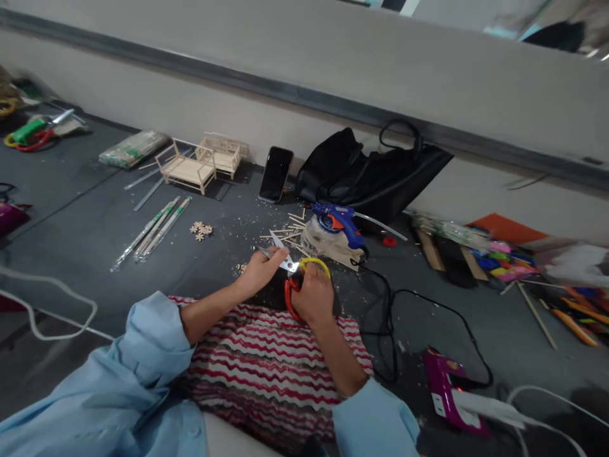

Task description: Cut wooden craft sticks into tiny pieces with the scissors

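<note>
My right hand (316,297) is wrapped round the red and yellow handles of a pair of scissors (288,265). Their blades are spread apart and point up and to the left. Close beside the blades, my left hand (261,271) is closed in a pinch; whatever it holds is too small or hidden to make out. Thin wooden sticks (285,236) and pale cut bits lie just beyond the blades. A blue glue gun (340,219) rests on a clear round container (316,238) behind my right hand. A striped red and white cloth (266,362) lies under my forearms.
Small stick-built furniture (188,170) stands at the back left, near a phone (276,173) and a black bag (366,171). Wrapped stick packs (152,231) and a wooden snowflake pile (201,230) lie left. Black cable (391,317) runs right to a purple power strip (451,393).
</note>
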{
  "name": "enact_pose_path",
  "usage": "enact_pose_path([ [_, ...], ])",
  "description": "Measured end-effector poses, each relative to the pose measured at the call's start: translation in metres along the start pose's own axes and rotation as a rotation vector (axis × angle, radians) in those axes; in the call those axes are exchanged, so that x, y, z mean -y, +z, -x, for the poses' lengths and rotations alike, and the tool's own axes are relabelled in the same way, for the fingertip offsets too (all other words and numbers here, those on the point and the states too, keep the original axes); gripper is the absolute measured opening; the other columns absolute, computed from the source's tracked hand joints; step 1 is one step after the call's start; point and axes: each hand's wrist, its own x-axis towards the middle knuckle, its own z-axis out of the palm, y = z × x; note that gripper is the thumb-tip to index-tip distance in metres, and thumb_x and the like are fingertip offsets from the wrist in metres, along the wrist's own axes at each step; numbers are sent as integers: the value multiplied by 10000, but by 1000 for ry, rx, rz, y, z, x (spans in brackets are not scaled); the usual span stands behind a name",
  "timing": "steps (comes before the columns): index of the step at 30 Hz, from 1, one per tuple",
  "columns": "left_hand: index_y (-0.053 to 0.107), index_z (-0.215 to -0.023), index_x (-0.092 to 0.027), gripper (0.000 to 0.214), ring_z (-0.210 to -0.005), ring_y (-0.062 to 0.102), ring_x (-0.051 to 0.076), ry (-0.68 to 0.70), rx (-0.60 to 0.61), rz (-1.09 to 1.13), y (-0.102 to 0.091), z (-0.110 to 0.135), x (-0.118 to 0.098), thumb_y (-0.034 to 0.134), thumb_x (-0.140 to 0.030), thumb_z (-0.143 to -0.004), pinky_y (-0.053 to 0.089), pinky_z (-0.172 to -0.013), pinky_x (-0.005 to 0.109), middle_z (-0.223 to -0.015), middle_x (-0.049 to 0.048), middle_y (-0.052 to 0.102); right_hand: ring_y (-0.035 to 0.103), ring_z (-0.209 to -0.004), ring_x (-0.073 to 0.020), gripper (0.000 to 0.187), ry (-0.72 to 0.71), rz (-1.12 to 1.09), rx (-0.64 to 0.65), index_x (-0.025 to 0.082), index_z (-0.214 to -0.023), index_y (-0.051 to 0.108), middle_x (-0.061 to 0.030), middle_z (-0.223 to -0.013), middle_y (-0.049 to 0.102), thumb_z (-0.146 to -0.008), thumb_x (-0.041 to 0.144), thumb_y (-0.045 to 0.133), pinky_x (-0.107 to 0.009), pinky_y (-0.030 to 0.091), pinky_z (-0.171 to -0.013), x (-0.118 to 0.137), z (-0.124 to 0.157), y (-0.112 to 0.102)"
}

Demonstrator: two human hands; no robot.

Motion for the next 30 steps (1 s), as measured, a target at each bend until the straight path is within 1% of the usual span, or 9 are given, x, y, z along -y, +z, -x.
enact_pose_path([
  [3, 484, -627, -171, 446, -489, 289, 62, -25, -25, -2, 1, -1, -2, 562, -585, -772, 237, -473, 210, -516, -75, 329, 605, -766, -236, 243, 11, 52, 38, 131, -938, 564, -118, -793, 648, -798, 328, 544, -314, 414, -674, 0, 0, 0],
  [6, 427, -556, -175, 493, -488, 284, 60, -28, -81, -46, 1, -3, -2, 586, -607, -735, 212, -464, 218, -500, -71, 316, 607, -668, -209, 252, 50, 90, 65, 141, -918, 575, -86, -708, 646, -839, 373, 514, -283, 378, -588, -1, 2, 2],
  [9, 395, -533, -180, 499, -489, 269, 61, -60, -74, -54, -1, -4, -3, 581, -596, -737, 196, -458, 221, -497, -68, 299, 621, -662, -198, 201, 57, 99, 62, 160, -897, 582, -77, -701, 659, -845, 340, 508, -269, 370, -574, -2, 2, 3],
  [12, 445, -578, -175, 419, -496, 275, 65, -79, -52, -74, -7, -6, -6, 580, -532, -750, 198, -459, 215, -518, -68, 313, 635, -683, -201, 156, 94, 109, 65, 174, -883, 587, -78, -719, 674, -825, 304, 522, -269, 375, -578, -4, 0, 2],
  [16, 387, -554, -180, 337, -524, 282, 67, 25, 36, -188, -23, -13, -11, 564, -396, -742, 218, -485, 205, -549, -64, 305, 644, -680, -212, 240, 162, 114, 79, 172, -903, 599, -85, -738, 688, -826, 392, 541, -277, 363, -555, -6, -2, -1],
  [19, 366, -522, -177, 281, -538, 293, 75, 87, 148, -393, -38, -19, -14, 522, -307, -717, 212, -500, 212, -539, -57, 301, 648, -688, -216, 282, 174, 84, 99, 179, -900, 610, -88, -750, 690, -835, 443, 536, -279, 362, -551, -5, -1, -3],
  [22, 396, -528, -176, 219, -546, 312, 85, 104, 177, -550, -50, -21, -20, 508, -276, -689, 217, -509, 219, -534, -52, 324, 647, -687, -212, 321, 188, 37, 124, 183, -911, 619, -83, -757, 692, -827, 484, 548, -278, 366, -558, -2, -1, -7],
  [27, 498, -632, -167, 185, -558, 355, 94, 77, 239, -352, -56, -20, -30, 424, -282, -757, 272, -509, 214, -615, -29, 429, 643, -679, -207, 305, 264, -46, 152, 188, -928, 631, -71, -728, 682, -827, 465, 551, -276, 368, -566, -2, -4, -13],
  [30, 539, -731, -163, 156, -529, 341, 90, 71, 215, -280, -53, -20, -26, 438, -270, -783, 283, -499, 208, -606, -41, 411, 641, -688, -202, 261, 306, -128, 117, 188, -911, 629, -70, -743, 684, -813, 421, 566, -274, 368, -574, -5, -6, -14],
])
